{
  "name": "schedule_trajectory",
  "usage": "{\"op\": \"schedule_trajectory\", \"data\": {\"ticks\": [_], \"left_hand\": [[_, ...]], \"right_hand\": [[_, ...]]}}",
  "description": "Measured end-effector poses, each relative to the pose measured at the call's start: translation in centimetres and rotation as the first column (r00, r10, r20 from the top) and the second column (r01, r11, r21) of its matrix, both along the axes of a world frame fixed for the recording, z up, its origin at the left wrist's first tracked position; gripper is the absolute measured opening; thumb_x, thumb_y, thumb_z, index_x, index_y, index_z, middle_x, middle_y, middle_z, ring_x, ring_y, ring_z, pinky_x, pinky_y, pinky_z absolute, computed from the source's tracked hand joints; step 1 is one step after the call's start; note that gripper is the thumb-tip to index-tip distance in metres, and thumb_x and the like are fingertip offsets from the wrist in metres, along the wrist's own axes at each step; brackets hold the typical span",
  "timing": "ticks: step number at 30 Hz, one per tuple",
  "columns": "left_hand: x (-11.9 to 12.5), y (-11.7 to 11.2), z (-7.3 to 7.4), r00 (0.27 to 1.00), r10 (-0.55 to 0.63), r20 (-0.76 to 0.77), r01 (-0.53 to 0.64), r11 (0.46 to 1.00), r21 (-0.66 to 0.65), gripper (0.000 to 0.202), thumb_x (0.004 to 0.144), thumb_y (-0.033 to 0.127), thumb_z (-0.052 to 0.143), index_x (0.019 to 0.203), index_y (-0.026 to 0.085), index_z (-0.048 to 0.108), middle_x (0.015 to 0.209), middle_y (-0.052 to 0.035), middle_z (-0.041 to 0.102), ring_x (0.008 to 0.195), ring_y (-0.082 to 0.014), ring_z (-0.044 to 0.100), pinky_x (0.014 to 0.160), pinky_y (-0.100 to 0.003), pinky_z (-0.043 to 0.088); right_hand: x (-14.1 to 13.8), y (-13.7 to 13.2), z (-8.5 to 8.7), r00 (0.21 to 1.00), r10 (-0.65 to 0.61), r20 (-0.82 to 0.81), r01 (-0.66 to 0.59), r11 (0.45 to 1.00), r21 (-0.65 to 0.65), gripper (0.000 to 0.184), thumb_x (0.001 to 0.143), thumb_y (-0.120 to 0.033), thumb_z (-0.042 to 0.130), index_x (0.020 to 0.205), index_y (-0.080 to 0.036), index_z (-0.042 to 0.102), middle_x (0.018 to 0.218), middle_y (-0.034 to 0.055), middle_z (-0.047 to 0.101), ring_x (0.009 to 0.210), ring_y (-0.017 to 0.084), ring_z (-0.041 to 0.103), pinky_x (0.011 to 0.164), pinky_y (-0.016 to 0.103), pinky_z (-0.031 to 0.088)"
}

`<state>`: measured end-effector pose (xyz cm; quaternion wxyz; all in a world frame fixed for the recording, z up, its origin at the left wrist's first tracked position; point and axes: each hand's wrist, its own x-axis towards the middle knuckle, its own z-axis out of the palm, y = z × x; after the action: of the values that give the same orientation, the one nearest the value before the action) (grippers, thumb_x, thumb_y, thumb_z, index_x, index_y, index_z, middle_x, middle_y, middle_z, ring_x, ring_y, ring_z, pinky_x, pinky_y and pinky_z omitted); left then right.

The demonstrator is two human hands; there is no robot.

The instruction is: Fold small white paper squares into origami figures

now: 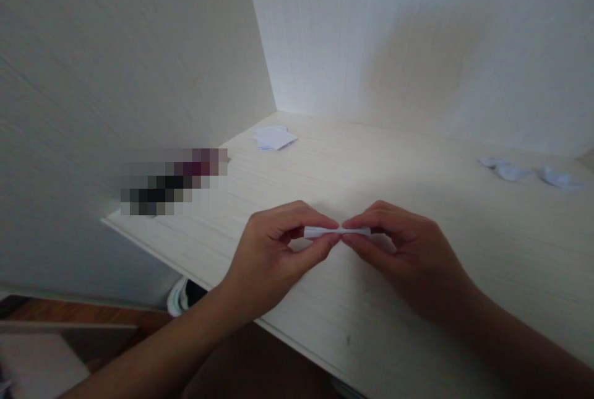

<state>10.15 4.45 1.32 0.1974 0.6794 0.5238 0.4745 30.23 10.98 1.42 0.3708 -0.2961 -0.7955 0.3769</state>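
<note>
A small strip of folded white paper (314, 232) is held level above the table, seen nearly edge-on. My left hand (278, 250) pinches it between thumb and fingers from the left. From the right, my right hand (406, 250) pinches the same paper, and the fingertips of both hands almost meet at its middle. The fingers cover much of the paper, so how it is folded cannot be made out.
A loose stack of white paper squares (275, 137) lies near the back left corner. White folded paper pieces (513, 171) rest at the back right. A blurred-out dark object (174, 185) sits along the left edge. Pale walls enclose the table (352, 164) behind and at left.
</note>
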Motion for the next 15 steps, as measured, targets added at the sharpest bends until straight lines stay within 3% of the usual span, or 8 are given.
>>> {"op": "schedule_trajectory", "data": {"ticks": [5, 10, 15], "left_hand": [[-0.08, 0.23, 0.07, 0.998, -0.057, -0.036, 0.058, 0.998, 0.015, 0.015, 0.09, 0.021, 0.074, 0.103, 0.026, 0.079, 0.086, -0.0002, 0.074, 0.075, -0.013, 0.067, 0.064, -0.026, 0.05], [0.01, 0.44, -0.02, 0.999, -0.039, -0.005, 0.039, 0.999, 0.02, 0.016, 0.088, 0.019, 0.075, 0.103, 0.023, 0.079, 0.084, -0.0005, 0.073, 0.072, -0.0115, 0.065, 0.06, -0.024, 0.048], [0.21, 0.61, -0.03, 0.997, -0.023, 0.07, 0.024, 1.0, -0.02, 0.014, 0.087, 0.019, 0.076, 0.1, 0.022, 0.08, 0.087, -0.0012, 0.074, 0.075, -0.0113, 0.067, 0.058, -0.021, 0.049]], "right_hand": [[-0.14, 0.39, -0.3, 0.998, -0.004, -0.068, -0.014, 0.968, -0.252, 0.014, 0.086, -0.035, 0.077, 0.094, -0.025, 0.08, 0.079, 0.0016, 0.073, 0.073, 0.017, 0.066, 0.066, 0.031, 0.05], [-0.13, 0.65, -0.55, 0.988, -0.02, -0.154, -0.056, 0.88, -0.472, 0.03, 0.078, -0.038, 0.084, 0.103, -0.023, 0.076, 0.084, 0.0017, 0.074, 0.073, 0.015, 0.066, 0.065, 0.028, 0.05], [-0.33, 0.26, -0.3, 0.961, -0.128, -0.246, -0.048, 0.797, -0.602, 0.04, 0.071, -0.031, 0.088, 0.105, -0.022, 0.07, 0.086, 0.0022, 0.078, 0.075, 0.016, 0.072, 0.068, 0.027, 0.056]]}}
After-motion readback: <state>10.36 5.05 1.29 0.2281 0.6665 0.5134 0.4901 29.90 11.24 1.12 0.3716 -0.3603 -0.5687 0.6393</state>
